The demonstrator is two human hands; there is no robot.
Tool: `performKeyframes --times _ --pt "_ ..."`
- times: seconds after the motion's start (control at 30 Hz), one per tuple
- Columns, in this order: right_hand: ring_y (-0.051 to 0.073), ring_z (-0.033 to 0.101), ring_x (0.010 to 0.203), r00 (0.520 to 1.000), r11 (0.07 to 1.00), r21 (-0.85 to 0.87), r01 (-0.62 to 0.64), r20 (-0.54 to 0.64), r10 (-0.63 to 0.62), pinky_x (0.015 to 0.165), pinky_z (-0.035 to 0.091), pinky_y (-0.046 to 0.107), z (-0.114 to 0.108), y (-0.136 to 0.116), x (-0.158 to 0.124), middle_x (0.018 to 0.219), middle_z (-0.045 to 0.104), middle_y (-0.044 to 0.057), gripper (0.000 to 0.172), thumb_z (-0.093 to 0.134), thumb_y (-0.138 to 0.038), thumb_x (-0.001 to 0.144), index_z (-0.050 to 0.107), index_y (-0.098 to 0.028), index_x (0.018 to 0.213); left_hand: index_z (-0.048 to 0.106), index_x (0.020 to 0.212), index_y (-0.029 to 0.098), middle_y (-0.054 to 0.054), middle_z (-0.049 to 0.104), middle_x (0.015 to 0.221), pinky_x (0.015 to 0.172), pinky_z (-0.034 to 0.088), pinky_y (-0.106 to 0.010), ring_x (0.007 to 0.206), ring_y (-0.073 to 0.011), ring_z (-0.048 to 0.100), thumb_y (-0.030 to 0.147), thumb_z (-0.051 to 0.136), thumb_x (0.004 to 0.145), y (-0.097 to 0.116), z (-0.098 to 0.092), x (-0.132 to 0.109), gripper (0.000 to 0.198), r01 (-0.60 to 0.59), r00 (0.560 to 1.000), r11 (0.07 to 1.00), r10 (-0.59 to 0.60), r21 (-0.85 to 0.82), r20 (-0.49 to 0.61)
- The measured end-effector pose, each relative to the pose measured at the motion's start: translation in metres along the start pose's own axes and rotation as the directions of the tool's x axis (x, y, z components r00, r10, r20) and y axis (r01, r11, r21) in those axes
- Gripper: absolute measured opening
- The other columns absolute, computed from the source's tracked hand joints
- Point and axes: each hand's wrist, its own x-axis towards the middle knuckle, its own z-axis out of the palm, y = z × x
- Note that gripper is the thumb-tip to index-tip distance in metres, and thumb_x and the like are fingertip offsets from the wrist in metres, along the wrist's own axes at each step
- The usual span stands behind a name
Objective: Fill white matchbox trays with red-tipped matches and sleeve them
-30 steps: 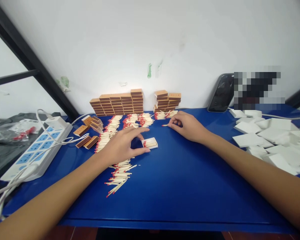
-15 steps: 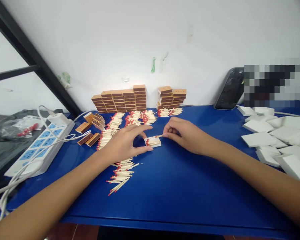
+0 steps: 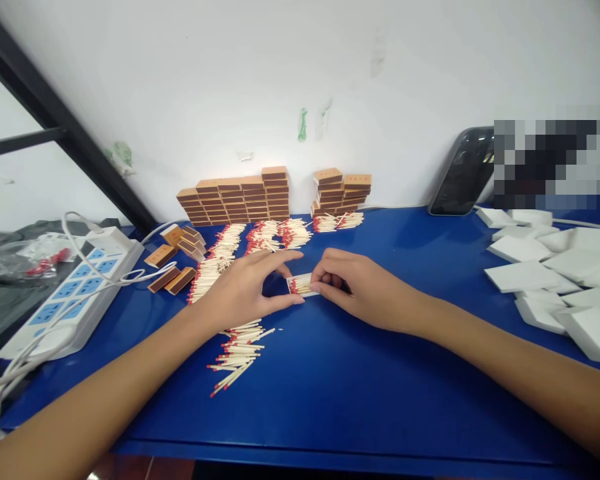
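A small white matchbox tray [image 3: 306, 291] with several red-tipped matches in it lies on the blue table. My left hand [image 3: 247, 283] grips its left end, thumb on the near side and other fingers at the far side, index finger stretched out above. Over the tray's right end, my right hand [image 3: 353, 283] is closed in a pinch on a match [image 3: 305, 287], its fingertips hiding that end of the tray. Left of and behind the tray run heaps of loose matches [image 3: 225, 247], partly covered by my left hand. Another loose group of matches [image 3: 243, 350] lies nearer the front edge.
Stacked matchboxes [image 3: 235, 200] stand against the wall, with a shorter stack [image 3: 343, 190] to their right. Loose matchbox sleeves [image 3: 180, 280] and a power strip [image 3: 80, 280] with cables are at left. White trays [image 3: 525, 277] pile up at right; a dark phone-like object [image 3: 463, 170] leans behind.
My right hand has moved left and slightly down, bringing the match from the tray's right edge to over the tray. My left hand keeps its hold. The view has shifted slightly.
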Motion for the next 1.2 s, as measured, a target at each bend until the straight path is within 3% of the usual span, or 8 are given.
performKeyframes --times 0.43,0.7,0.87,1.03,1.2 --pt "0.013 0.055 0.068 0.993 0.992 0.105 -0.076 -0.078 0.085 0.067 0.044 0.029 0.006 -0.002 0.007 0.081 0.062 0.0 0.01 0.066 -0.02 0.095 0.069 -0.02 0.086 0.055 0.149 0.029 0.0 0.079 0.111 0.1 0.057 -0.039 0.109 -0.0239 0.074 0.047 0.082 0.093 -0.001 0.001 -0.002 0.065 0.007 1.0 1.0 -0.007 0.003 -0.016" --pt "0.013 0.054 0.066 0.998 0.993 0.116 -0.021 -0.063 0.028 0.065 0.043 0.029 0.004 0.0 0.005 0.081 0.062 0.0 0.012 0.064 -0.026 0.098 0.07 -0.021 0.089 0.055 0.148 0.027 0.0 0.079 0.111 0.107 0.054 -0.042 0.114 -0.0248 0.072 0.047 0.084 0.092 -0.002 0.001 -0.001 0.065 -0.007 1.0 1.0 0.007 -0.004 -0.017" --pt "0.013 0.052 0.063 0.998 0.99 0.139 -0.02 -0.058 0.029 0.061 0.042 0.028 0.004 0.003 0.007 0.074 0.059 -0.003 0.011 0.061 -0.029 0.1 0.068 -0.022 0.094 0.054 0.148 0.029 0.001 0.079 0.109 0.102 0.056 -0.04 0.111 -0.024 0.073 0.047 0.082 0.093 -0.001 0.001 0.0 0.065 0.002 1.0 1.0 -0.002 0.007 -0.016" --pt "0.017 0.057 0.071 0.974 0.991 -0.131 -0.016 -0.225 -0.014 0.067 0.045 0.032 -0.015 0.032 0.011 0.08 0.064 0.002 0.011 0.061 -0.028 0.097 0.068 -0.022 0.091 0.055 0.147 0.028 0.001 0.079 0.109 0.096 0.057 -0.039 0.106 -0.0236 0.074 0.046 0.083 0.093 0.0 0.001 0.0 0.063 0.012 1.0 1.0 -0.012 0.002 -0.005" --pt "0.029 0.066 0.094 0.923 0.898 -0.38 -0.222 -0.379 0.068 0.087 0.053 0.043 -0.045 0.088 0.01 0.098 0.07 0.012 0.014 0.061 -0.031 0.093 0.069 -0.02 0.096 0.057 0.144 0.028 0.0 0.078 0.109 0.093 0.056 -0.038 0.103 -0.0234 0.073 0.046 0.082 0.093 0.002 0.0 -0.001 0.06 0.006 1.0 1.0 -0.006 0.011 -0.002"
